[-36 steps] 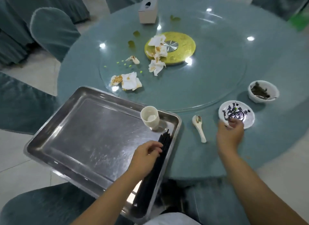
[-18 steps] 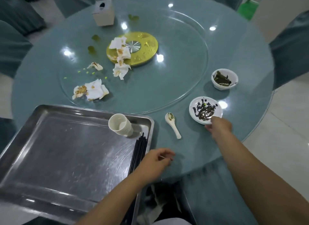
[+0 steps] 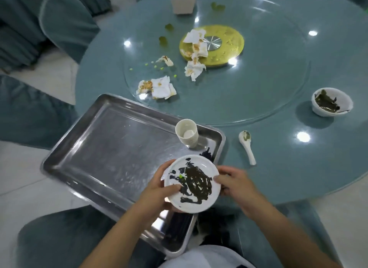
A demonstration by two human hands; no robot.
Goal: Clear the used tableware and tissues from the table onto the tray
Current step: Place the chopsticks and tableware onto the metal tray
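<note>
A gold disc [image 3: 231, 48] with a silver hub [image 3: 213, 43] sits at the centre of a round glass turntable [image 3: 258, 92]. Beyond the disc, a little to its left, stands a beige tissue box [image 3: 182, 2]. Just left of the disc lie dark green leaf scraps [image 3: 162, 40]. Nearer the camera than the scraps, also left of the disc, are small bright green crumbs [image 3: 161, 68]. Far left of the disc, teal-covered chairs [image 3: 65, 26] stand on pale floor tiles [image 3: 49, 76].

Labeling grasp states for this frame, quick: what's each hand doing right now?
Left hand: holds the sauce-smeared plate by its left rim, thumb on top.
Right hand: holds the same plate by its right rim.
</note>
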